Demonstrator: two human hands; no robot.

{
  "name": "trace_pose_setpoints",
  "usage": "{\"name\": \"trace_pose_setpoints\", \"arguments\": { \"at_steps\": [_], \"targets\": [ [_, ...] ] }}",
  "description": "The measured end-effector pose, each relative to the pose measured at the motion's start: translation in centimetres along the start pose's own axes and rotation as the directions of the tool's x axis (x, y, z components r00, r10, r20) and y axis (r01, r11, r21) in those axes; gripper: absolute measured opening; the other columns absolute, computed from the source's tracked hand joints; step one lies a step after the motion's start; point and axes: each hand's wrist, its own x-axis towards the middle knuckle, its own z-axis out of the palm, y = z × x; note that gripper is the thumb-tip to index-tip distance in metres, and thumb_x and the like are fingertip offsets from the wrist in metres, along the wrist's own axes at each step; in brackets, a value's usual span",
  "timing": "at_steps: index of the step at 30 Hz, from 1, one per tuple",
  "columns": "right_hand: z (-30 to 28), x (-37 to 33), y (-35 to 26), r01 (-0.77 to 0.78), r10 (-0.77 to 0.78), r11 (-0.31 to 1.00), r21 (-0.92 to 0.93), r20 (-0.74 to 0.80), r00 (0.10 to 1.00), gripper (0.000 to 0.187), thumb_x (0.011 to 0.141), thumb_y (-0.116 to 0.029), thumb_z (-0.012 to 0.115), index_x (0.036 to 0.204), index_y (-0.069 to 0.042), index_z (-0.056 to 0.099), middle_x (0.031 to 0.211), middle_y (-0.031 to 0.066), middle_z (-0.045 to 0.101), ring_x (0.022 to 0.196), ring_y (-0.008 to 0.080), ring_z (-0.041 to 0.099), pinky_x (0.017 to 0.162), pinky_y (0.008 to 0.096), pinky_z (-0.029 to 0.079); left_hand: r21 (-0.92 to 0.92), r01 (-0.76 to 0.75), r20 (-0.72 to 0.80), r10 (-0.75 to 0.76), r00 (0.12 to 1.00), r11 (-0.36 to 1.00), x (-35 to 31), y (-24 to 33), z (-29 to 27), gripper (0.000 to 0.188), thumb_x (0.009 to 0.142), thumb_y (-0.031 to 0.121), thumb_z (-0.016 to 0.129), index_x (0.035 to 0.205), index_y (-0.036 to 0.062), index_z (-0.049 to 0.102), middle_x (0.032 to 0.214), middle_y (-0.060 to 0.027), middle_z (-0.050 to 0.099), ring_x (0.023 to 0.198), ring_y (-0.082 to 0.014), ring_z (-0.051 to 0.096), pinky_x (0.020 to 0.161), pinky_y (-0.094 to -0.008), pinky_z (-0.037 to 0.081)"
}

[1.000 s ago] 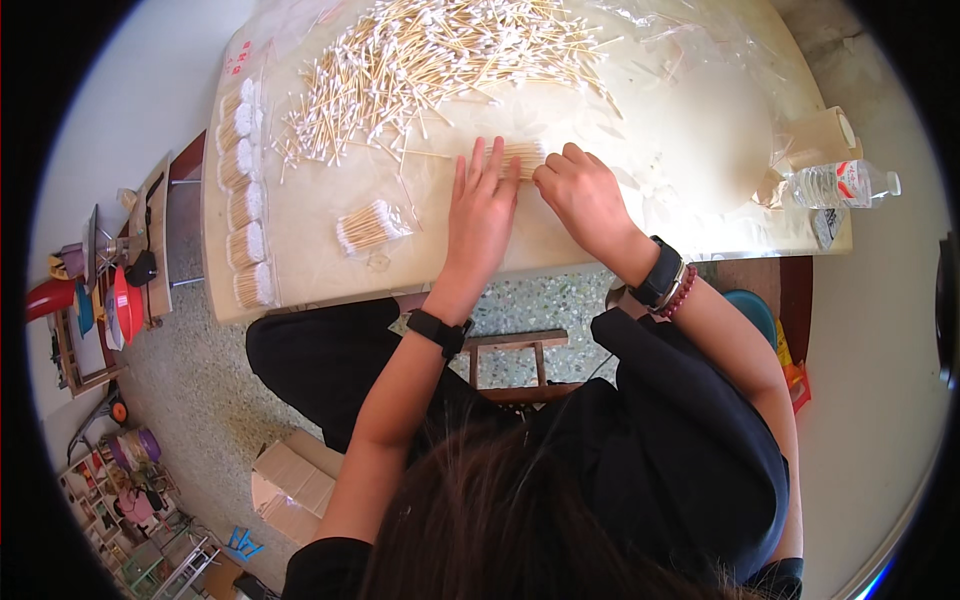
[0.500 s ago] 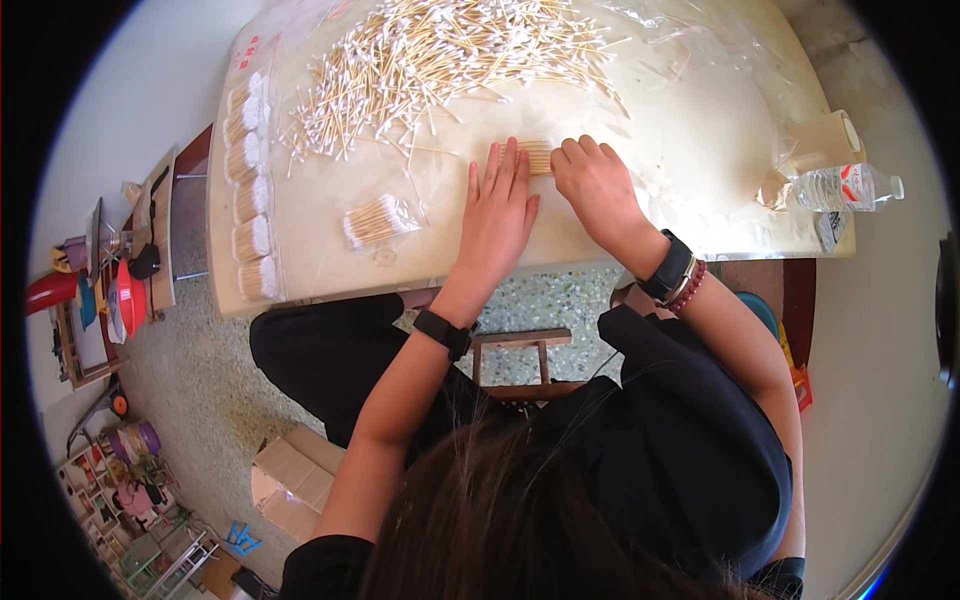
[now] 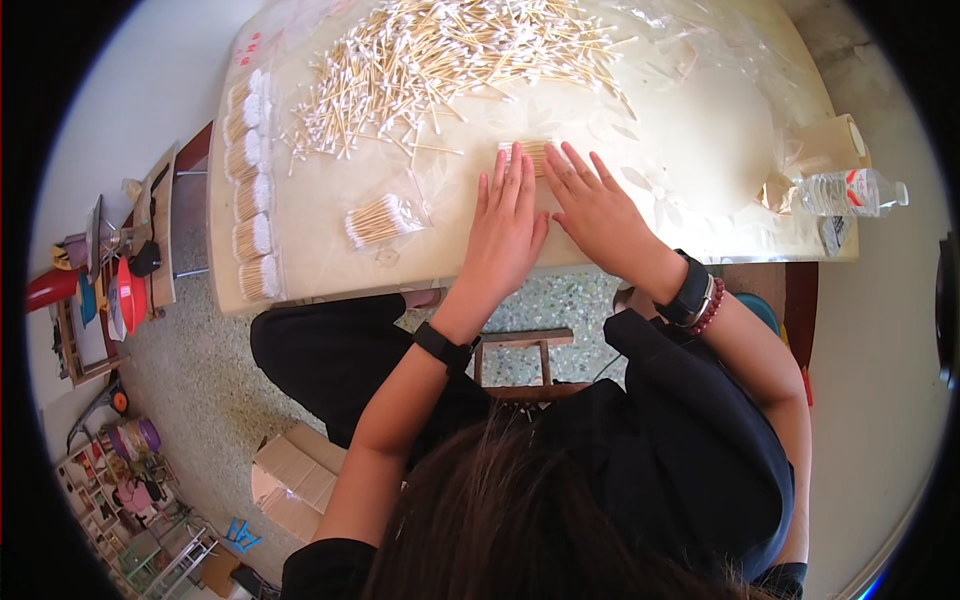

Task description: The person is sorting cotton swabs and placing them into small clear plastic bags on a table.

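Observation:
A small row of cotton swabs (image 3: 528,150) lies on the table under my fingertips, its sticks side by side. My left hand (image 3: 506,212) rests flat with fingers stretched, its tips on the left end of the row. From the other side my right hand (image 3: 598,212) lies flat with fingers spread, its tips at the right end. Part of the row is hidden beneath the fingers. To the left lies a clear bag of cotton swabs (image 3: 380,221). Beyond my hands spreads a large loose heap of cotton swabs (image 3: 450,65).
Several packed swab bundles (image 3: 252,190) line the left edge of the table (image 3: 330,265). At the right edge lie a clear plastic bottle (image 3: 845,192) and a tan roll (image 3: 835,142). Clear plastic film (image 3: 690,30) covers the far right. A wooden stool (image 3: 530,340) stands below.
My right hand has opened from a closed grip at the row's right end and now lies flat with spread fingers. The left hand stays nearly in place.

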Motion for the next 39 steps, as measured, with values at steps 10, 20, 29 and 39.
{"name": "trace_pose_setpoints", "arguments": {
  "at_steps": [10,20,29,39],
  "targets": [
    [1.4,0.5,-0.1,-0.054,0.058,0.997,-0.059,0.072,0.996,0.062,0.092,-0.038,0.046,0.139,-0.001,0.033,0.146,0.0128,0.031,0.138,0.0243,0.026,0.112,0.0413,0.021,0.092,-0.036,0.008,0.035,0.999,0.995,0.6,-0.7,0.4,0.059,0.091,0.019,0.051,0.14,-0.0039,0.028,0.149,-0.018,0.023,0.14,-0.0318,0.019,0.112,-0.0488,0.016],
    [1.1,0.7,-0.3,-0.078,0.081,0.997,-0.027,0.126,0.989,0.068,0.089,-0.04,0.051,0.14,0.0,0.032,0.147,0.014,0.03,0.138,0.0255,0.025,0.112,0.0409,0.02,0.085,-0.034,0.019,0.032,0.999,0.996,0.6,-0.8,0.4,0.057,0.09,0.017,0.051,0.139,-0.003,0.03,0.149,-0.0175,0.024,0.139,-0.0303,0.02,0.112,-0.048,0.016],
    [1.0,0.8,-1.0,-0.102,0.105,0.994,-0.025,0.162,0.981,0.071,0.089,-0.039,0.053,0.139,0.004,0.029,0.146,0.0198,0.03,0.137,0.0295,0.028,0.112,0.0397,0.022,0.047,-0.082,0.034,0.081,0.996,0.996,0.7,-1.2,-0.2,0.057,0.09,0.016,0.05,0.14,-0.0028,0.029,0.149,-0.0179,0.025,0.139,-0.0302,0.022,0.112,-0.0486,0.016],
    [1.0,1.2,-0.6,-0.106,0.115,0.992,-0.068,0.139,0.984,0.078,0.086,-0.054,0.048,0.14,0.0,0.032,0.148,0.0143,0.03,0.139,0.0248,0.023,0.113,0.044,0.017,0.035,-0.034,0.005,0.034,0.999,0.999,1.3,-1.0,0.2,0.055,0.089,0.013,0.05,0.138,-0.0035,0.033,0.148,-0.0184,0.026,0.139,-0.0297,0.022,0.112,-0.0474,0.017]
  ]
}}
